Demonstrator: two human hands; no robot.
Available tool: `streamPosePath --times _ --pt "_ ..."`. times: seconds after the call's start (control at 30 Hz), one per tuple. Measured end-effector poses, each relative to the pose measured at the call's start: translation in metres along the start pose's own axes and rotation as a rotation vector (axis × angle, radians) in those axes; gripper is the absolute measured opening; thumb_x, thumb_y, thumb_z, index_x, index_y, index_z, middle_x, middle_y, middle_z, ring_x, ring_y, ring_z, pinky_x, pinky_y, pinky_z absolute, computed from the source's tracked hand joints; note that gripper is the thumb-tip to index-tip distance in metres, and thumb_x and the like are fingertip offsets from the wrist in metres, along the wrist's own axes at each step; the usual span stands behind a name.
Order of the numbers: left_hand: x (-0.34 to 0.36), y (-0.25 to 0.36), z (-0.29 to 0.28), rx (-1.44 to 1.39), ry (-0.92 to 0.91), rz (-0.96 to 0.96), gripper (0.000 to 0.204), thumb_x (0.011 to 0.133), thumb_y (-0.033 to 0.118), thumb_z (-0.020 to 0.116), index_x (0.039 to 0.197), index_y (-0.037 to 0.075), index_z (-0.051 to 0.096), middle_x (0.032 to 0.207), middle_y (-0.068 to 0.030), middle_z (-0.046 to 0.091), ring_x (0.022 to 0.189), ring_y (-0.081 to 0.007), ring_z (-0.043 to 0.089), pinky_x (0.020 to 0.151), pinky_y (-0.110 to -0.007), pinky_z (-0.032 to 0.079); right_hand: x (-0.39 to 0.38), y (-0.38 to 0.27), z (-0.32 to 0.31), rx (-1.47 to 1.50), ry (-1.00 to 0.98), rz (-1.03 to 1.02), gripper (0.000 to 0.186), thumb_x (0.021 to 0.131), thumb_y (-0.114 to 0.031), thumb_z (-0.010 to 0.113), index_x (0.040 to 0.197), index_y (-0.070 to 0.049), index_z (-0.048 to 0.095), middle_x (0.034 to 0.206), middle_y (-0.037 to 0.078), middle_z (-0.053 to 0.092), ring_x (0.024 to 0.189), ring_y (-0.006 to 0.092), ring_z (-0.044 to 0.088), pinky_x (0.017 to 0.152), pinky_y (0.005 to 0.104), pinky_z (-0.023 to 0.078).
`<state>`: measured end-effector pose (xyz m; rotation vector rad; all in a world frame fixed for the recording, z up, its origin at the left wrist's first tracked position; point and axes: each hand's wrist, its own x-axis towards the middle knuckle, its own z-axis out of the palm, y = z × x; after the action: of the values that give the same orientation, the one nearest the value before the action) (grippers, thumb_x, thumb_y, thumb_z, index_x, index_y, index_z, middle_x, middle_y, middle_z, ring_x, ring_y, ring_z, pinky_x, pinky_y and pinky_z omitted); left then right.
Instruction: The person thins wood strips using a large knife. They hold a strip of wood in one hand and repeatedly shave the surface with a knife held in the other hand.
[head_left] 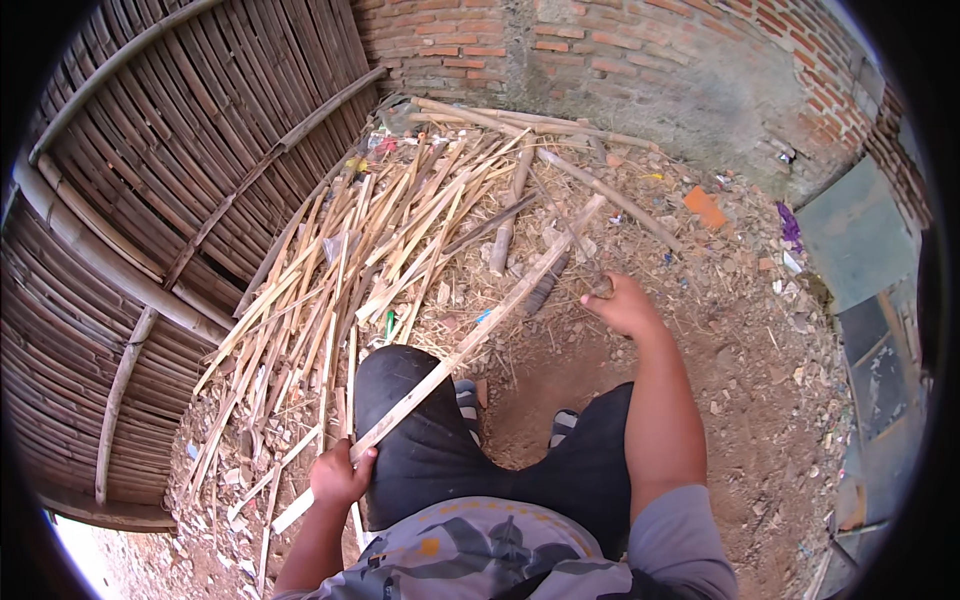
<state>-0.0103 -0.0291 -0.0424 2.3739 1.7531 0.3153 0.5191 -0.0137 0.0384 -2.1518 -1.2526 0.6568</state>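
My left hand (pixel 340 474) is closed around the lower part of a long pale bamboo strip (pixel 455 358). The strip slants up and to the right across my left knee, its far end above the littered ground. Held out in front of my right knee, my right hand (pixel 630 308) grips the wooden handle of a knife (pixel 603 287). Its thin, dark blade seems to point away and to the left, seen nearly edge-on, close to the strip's far end. Whether blade and strip touch, I cannot tell.
Many split bamboo strips (pixel 385 235) lie heaped at the left front. Round bamboo poles (pixel 610 196) rest beyond, before a brick wall (pixel 640 75). A slatted bamboo wall (pixel 200 140) stands left. Grey-green panels (pixel 858 235) lean at right. Dirt and debris cover the ground.
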Motion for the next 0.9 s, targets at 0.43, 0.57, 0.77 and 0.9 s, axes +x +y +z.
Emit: streamPosePath --times 0.43,0.57,0.77,0.9 --pt "-0.002 -0.001 -0.004 -0.014 0.003 -0.022 0.051 0.09 0.054 0.065 0.084 0.004 0.061 0.068 -0.0223 0.065 0.064 -0.0443 0.067 0.061 -0.053 0.053 -0.001 -0.01 0.015 -0.124 -0.303 -0.11 0.058 0.082 -0.036 0.081 0.126 -0.002 0.065 0.113 0.02 0.07 0.106 0.0328 0.068 0.092 0.0424 0.052" --pt "0.001 0.006 -0.005 -0.007 -0.007 -0.029 0.05 0.09 0.054 0.065 0.084 0.004 0.062 0.068 -0.0222 0.065 0.065 -0.0442 0.067 0.061 -0.053 0.053 0.011 0.016 0.01 -0.023 -0.018 0.015 0.059 0.082 -0.036 0.081 0.127 -0.001 0.064 0.112 0.019 0.071 0.105 0.0338 0.068 0.093 0.0418 0.052" --pt "-0.003 -0.001 -0.003 0.008 0.004 -0.025 0.051 0.09 0.054 0.065 0.084 0.004 0.061 0.067 -0.022 0.065 0.064 -0.0442 0.067 0.06 -0.053 0.053 -0.023 -0.042 0.021 -0.181 -0.35 -0.115 0.058 0.083 -0.035 0.08 0.131 -0.006 0.063 0.11 0.019 0.071 0.106 0.0357 0.068 0.093 0.042 0.052" --pt "-0.002 -0.004 -0.004 -0.004 0.03 0.001 0.052 0.09 0.055 0.066 0.084 0.004 0.061 0.064 -0.021 0.064 0.061 -0.0439 0.066 0.058 -0.053 0.053 -0.021 -0.038 0.036 -0.273 -0.428 -0.276 0.055 0.084 -0.035 0.079 0.129 -0.006 0.064 0.107 0.019 0.071 0.104 0.0345 0.068 0.092 0.0423 0.052"
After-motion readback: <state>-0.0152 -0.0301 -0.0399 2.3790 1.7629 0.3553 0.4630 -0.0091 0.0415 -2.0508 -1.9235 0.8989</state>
